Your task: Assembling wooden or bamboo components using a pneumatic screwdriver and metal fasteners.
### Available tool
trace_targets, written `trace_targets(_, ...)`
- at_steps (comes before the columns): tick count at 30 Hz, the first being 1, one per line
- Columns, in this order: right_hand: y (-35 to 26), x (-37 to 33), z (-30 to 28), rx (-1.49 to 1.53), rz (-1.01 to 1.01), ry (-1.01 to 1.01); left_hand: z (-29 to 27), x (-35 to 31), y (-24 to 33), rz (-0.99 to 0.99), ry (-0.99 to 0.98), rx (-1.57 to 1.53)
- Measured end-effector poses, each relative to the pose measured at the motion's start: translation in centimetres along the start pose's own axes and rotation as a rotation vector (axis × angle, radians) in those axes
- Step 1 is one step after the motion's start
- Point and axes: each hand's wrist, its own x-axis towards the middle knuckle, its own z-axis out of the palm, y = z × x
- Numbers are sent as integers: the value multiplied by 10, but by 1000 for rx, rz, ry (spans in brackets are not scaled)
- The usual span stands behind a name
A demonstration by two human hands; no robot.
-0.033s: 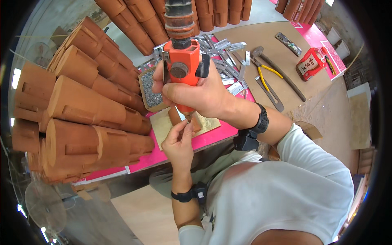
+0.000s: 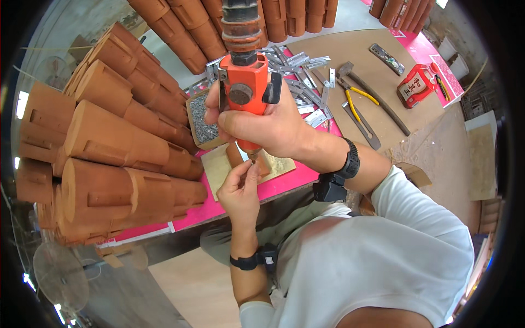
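Note:
My right hand (image 2: 262,123) is closed around the body of an orange power driver (image 2: 249,76), which hangs tip down from a dark ribbed stem. Just below its tip, my left hand (image 2: 240,191) pinches thumb and forefinger together; whatever is between them is too small to make out. Beneath both hands a brown-orange piece (image 2: 264,166) with a pale metal plate lies on a light board (image 2: 217,177), partly hidden by the hands and tool. Beside the board, to the left of the driver, sits an open box of small grey metal fasteners (image 2: 203,124).
Stacked terracotta-coloured cylinders (image 2: 104,191) crowd the left, with more (image 2: 273,22) along the back. Loose metal hinges or strips (image 2: 309,90) lie behind my right hand. Further right are a hammer (image 2: 377,101), yellow-handled pliers (image 2: 361,98), a flat bar (image 2: 363,128) and a red jug (image 2: 416,86).

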Motion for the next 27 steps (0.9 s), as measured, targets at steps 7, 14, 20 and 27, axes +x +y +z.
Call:
trace_targets(7, -6, 5, -2, -24, 35, -11, 8, 4, 3, 41, 17, 36)
trace_targets(14, -4, -3, -2, 9, 44, -13, 11, 4, 0, 141, 83, 92)
trace_targets(20, 8, -1, -2, -28, -6, -51, 7, 6, -5, 176, 120, 211)
trace_targets(27, 17, 4, -5, -67, -11, -68, 7, 15, -5, 218, 123, 293)
